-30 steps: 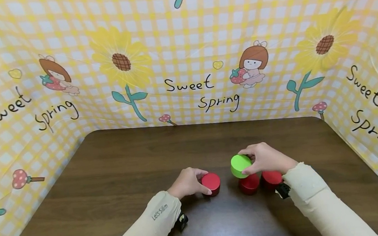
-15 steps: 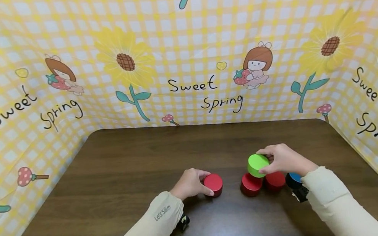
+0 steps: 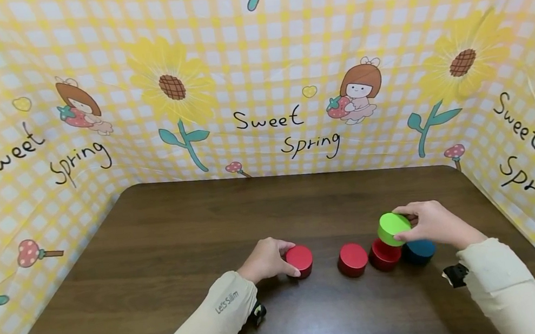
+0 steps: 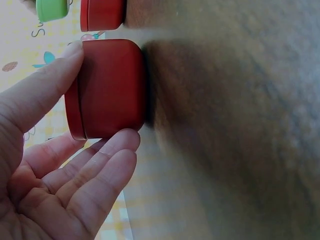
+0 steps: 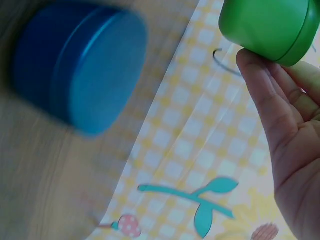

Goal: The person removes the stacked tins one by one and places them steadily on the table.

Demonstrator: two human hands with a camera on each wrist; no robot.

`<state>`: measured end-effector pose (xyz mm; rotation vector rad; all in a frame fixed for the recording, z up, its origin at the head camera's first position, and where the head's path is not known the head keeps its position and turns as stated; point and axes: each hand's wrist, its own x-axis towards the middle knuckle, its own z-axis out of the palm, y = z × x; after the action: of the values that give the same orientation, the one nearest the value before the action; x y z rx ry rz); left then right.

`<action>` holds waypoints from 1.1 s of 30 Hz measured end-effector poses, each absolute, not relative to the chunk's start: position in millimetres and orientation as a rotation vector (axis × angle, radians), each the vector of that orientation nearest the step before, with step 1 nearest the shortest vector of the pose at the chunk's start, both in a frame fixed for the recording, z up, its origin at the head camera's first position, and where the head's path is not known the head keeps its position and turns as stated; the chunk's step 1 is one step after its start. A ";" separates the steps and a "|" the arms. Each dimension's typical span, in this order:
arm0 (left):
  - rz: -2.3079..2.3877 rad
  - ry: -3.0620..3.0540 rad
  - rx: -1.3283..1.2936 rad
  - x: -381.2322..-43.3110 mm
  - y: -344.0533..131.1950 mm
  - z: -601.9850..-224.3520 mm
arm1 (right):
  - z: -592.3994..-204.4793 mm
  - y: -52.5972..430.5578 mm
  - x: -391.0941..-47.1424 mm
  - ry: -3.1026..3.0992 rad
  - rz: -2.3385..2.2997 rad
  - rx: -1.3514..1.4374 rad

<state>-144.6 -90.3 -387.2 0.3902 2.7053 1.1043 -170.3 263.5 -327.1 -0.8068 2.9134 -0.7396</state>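
Near the middle of the table, my left hand (image 3: 267, 259) holds a small round red tin (image 3: 299, 260) between thumb and fingers. In the left wrist view this red tin (image 4: 112, 87) stands upright on the wood. My right hand (image 3: 432, 221) pinches a bright green round tin (image 3: 393, 228) by its side, held up in the air. In the head view the green tin partly covers another red tin (image 3: 386, 259). A further red tin (image 3: 353, 259) stands to the left of that one. A blue tin (image 3: 420, 252) sits just below my right hand, with its far edge partly hidden.
The dark wooden table (image 3: 196, 234) has rounded back corners. A yellow checked cloth (image 3: 257, 70) printed with flowers and lettering rises behind it and along both sides. Black wrist cameras sit under both sleeves.
My right hand has carried the green tin rightward, from over the middle red tin to over the one beside it. The blue tin has come into view. My left hand stays on its red tin.
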 end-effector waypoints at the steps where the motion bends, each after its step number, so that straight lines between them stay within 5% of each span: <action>1: 1.102 2.707 0.391 -144.7 -90.3 -386.8 | -327.2 267.4 -169.4 2.926 -0.737 -0.801; 33: 1.119 2.710 0.394 -144.4 -89.8 -386.4 | -344.4 366.1 -150.7 3.031 -0.699 -0.424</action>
<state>-144.4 -89.8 -386.4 0.3940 2.7099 1.1185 -150.7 366.1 -344.4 -0.4237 3.0307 -0.6990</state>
